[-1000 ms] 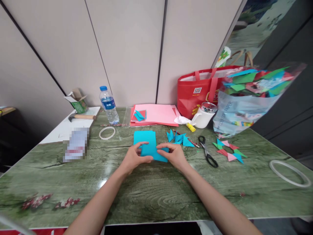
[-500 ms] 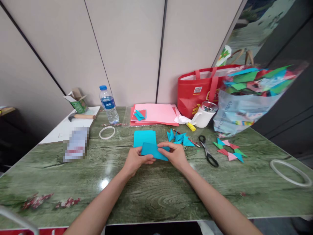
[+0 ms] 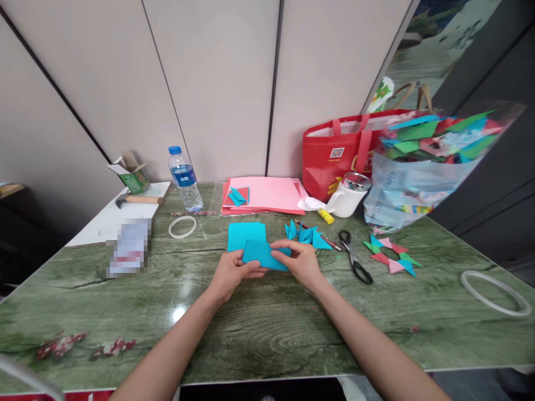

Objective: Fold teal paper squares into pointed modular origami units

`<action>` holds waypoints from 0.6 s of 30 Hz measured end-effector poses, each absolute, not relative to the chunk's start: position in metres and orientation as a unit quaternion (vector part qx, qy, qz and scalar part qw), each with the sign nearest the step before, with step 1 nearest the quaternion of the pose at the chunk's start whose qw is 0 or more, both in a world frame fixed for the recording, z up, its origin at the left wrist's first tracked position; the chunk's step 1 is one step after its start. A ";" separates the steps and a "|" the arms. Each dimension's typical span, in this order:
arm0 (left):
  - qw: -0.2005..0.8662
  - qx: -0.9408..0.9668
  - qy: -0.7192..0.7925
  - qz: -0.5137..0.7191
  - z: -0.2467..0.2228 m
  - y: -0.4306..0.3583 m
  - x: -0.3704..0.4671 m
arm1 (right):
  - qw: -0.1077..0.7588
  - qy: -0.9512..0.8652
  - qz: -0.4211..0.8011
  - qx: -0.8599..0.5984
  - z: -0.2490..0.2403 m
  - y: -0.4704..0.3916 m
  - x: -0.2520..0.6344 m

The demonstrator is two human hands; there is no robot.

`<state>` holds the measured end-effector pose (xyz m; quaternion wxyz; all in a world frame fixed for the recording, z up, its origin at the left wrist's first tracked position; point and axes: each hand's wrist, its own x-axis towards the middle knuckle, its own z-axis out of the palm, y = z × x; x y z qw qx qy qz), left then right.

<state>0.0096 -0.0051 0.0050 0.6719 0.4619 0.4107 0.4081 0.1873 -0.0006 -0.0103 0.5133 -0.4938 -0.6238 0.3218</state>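
Note:
A folded blue sheet of paper (image 3: 262, 255) is held up between both hands, over the middle of the table. My left hand (image 3: 232, 274) pinches its left side, the thumb along the lower edge. My right hand (image 3: 298, 260) grips its right end between thumb and fingers. Just behind it lies a blue paper stack (image 3: 246, 234), partly covered by the held sheet. To the right of that, several folded blue paper pieces (image 3: 307, 235) sit close behind my right hand.
Scissors (image 3: 355, 259) and a multicoloured paper ring (image 3: 390, 256) lie at right. Behind are pink paper sheets (image 3: 271, 192), a white mug (image 3: 349, 195), a red bag (image 3: 326, 161) and a plastic bag of paper pieces (image 3: 418, 184). A water bottle (image 3: 186, 181) and hammer (image 3: 140, 199) are at left.
The folded blue paper has tilted slightly, its right end now a little higher. Both hands keep their hold on it, with only small finger shifts.

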 end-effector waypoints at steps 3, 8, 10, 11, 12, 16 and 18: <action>0.670 0.455 0.414 0.415 0.005 -0.005 0.010 | 0.519 -0.620 0.325 -0.491 -0.010 0.000 0.188; 0.657 0.448 0.422 0.435 0.005 -0.004 0.011 | 0.520 -0.618 0.331 -0.488 -0.007 -0.001 0.189; 0.654 0.450 0.422 0.437 0.006 -0.005 0.012 | 0.519 -0.616 0.333 -0.490 -0.007 -0.001 0.189; 0.654 0.451 0.422 0.437 0.006 -0.005 0.012 | 0.519 -0.615 0.333 -0.492 -0.006 -0.001 0.189; 0.653 0.452 0.423 0.436 0.006 -0.005 0.012 | 0.518 -0.614 0.332 -0.494 -0.006 -0.001 0.189; 0.651 0.446 0.425 0.443 0.008 -0.006 0.013 | 0.515 -0.615 0.329 -0.499 -0.006 0.000 0.189; 0.653 0.446 0.421 0.444 0.008 -0.006 0.014 | 0.515 -0.614 0.330 -0.499 -0.005 0.000 0.189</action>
